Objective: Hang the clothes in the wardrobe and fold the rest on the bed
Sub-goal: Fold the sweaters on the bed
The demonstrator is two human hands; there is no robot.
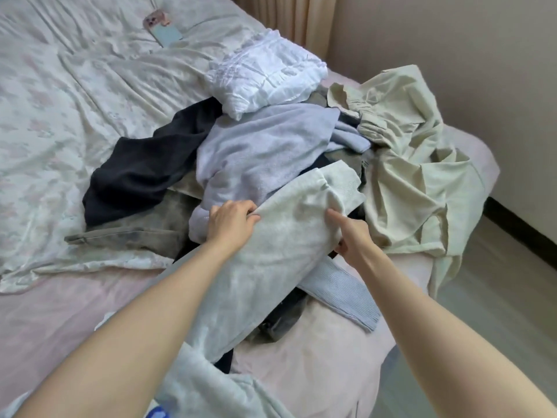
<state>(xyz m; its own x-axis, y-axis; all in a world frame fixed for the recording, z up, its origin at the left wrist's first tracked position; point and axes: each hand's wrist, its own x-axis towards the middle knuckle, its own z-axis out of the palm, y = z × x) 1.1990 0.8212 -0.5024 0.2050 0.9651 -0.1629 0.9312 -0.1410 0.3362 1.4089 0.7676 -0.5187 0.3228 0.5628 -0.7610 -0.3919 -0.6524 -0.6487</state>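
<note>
Covering most of the frame: bed [331,351] with pink sheet, pale floral quilt [60,95] at left. Beige wall, dark baseboard and curtain at upper right. Phone [164,28] at top; no legible writing. Clothes pile [265,140] at centre; left hand [230,223] and right hand [351,236] both grip its pale grey garment [286,236].

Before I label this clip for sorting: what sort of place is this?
Most likely a home bedroom: a bed with a rumpled floral quilt, a pile of clothes on it, and a curtain in the corner.
</note>
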